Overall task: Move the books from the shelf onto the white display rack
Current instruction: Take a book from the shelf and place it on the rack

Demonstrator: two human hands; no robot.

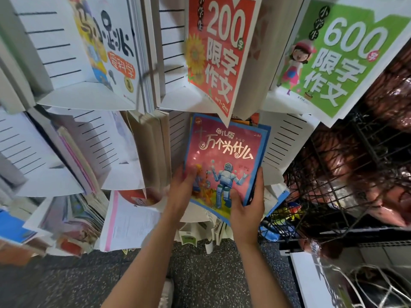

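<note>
Books — a thin stack fronted by a glossy pink picture book with a blue border and a blue robot on the cover — sit upright and slightly tilted in a middle pocket of the white slotted display rack. I've got both hands on it. My left hand holds the lower left edge, thumb laid over the cover's lower left corner. My right hand grips the lower right corner: thumb pressed on the cover front, fingers wrapped round the right edge, so it is closed on the stack, not wide.

Key relation: the stack's long axis runs up and away from my hands, its top tucked under the red "200" book in the pocket above. Both hands are at the bottom end, about equally near, so any seating push goes up and in along that axis, then down into the pocket lip. I judge this as placement nearly done; whether the bottom edge is already seated I can't tell — my hands hide it.

Beside it: a green "600" book, and a black wire basket to the right.
</note>
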